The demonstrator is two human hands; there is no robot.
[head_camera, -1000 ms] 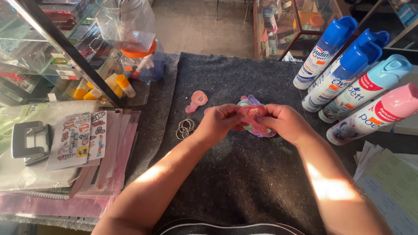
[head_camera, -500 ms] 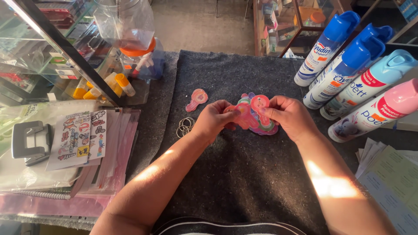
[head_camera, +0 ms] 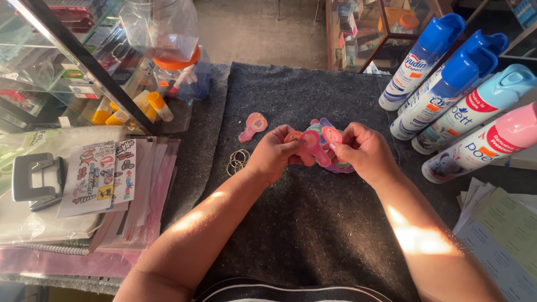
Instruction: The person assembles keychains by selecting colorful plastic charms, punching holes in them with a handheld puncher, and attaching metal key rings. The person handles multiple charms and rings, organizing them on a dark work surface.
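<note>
A bunch of small flat colourful tags, mostly pink w/ some green and purple, is held between both hands just above a dark grey felt mat, near the mat's centre. The left hand is closed on the bunch's left side, thumb and fingertips pinched on a pink round-headed piece; the right hand is closed on the right side, fingers curled round the rest, one tag pressed under the thumb. Exact no. of tags in the bunch can't be told, as they overlap and are partly hidden by fingers. One more pink tag is seen lying flat on the mat, up and to the left of the left hand, apart from it. A few metal key rings are seen in a loose pile on the mat just beside the left wrist. To the right, five spray cans are laid side by side at a slant, caps blue, light blue and pink, near the right hand but not touched. At far left a grey hole punch and a sticker sheet are rested on plastic sleeves, well apart from the hands. Small yellow bottles w/ orange caps are seen behind the glass-case frame, upper left. Papers lie at lower right.
</note>
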